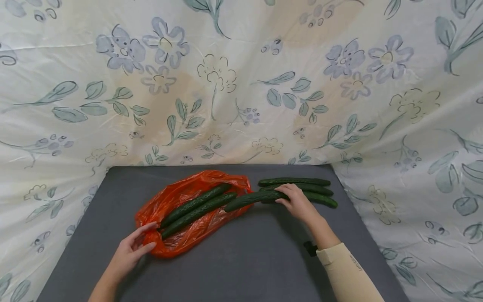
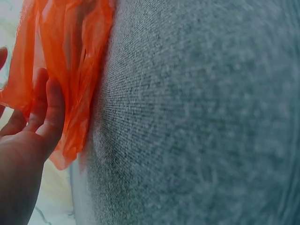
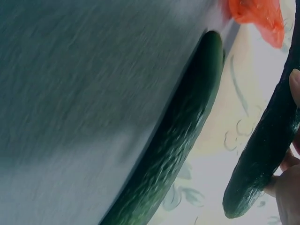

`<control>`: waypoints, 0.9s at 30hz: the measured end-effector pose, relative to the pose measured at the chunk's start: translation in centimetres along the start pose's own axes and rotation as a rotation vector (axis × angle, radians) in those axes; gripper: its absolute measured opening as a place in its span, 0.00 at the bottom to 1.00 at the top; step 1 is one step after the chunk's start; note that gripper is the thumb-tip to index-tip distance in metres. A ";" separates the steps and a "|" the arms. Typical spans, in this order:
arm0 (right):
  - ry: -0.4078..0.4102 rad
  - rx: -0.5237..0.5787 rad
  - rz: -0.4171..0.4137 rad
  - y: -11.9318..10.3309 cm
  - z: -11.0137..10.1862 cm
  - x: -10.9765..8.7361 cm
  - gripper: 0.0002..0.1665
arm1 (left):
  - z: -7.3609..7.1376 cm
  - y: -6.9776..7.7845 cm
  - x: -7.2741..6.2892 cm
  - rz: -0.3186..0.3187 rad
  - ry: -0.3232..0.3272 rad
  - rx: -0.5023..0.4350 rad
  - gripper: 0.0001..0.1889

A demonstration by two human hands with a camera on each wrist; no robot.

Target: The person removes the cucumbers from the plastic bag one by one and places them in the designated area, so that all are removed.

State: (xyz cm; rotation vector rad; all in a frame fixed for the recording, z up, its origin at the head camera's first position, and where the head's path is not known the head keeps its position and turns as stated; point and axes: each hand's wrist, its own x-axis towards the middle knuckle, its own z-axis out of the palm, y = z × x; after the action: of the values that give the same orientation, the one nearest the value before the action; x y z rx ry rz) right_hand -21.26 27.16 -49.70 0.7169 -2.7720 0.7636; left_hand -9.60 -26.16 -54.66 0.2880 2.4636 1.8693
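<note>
While the right hand [image 1: 297, 202] grips a leftward-pointing cucumber [image 1: 253, 199], the left [image 1: 129, 251] holds a bag [image 1: 164, 201].

In my head view I get crinkled, glossy plastic for the bag [image 1: 205, 226] at seven o'clock, bumpy, faintly shiny cucumbers [image 1: 315, 189] at four, a matt, fabric-grained tabletop [image 1: 241, 264] at six, and a creased cloth backdrop [image 1: 241, 84] at twelve.

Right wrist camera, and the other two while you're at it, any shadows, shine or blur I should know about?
Head view: a soft shadow on the grey table just below the right hand, small glints on the orange-red bag; right wrist view: shadow over part of the table, shine on the cucumber lying there; left wrist view: table texture blurs toward the right edge.
</note>
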 end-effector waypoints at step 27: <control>-0.004 -0.037 0.179 6.9 -2.6 -5.5 0.26 | -0.7 -0.1 -0.3 -0.008 0.015 0.006 0.26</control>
State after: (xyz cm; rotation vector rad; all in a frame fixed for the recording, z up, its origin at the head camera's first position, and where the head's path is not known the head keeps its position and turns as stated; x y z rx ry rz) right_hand -19.78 35.93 -52.10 0.4680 -2.8745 0.7401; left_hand -9.45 -26.86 -54.59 0.2651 2.4766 1.8684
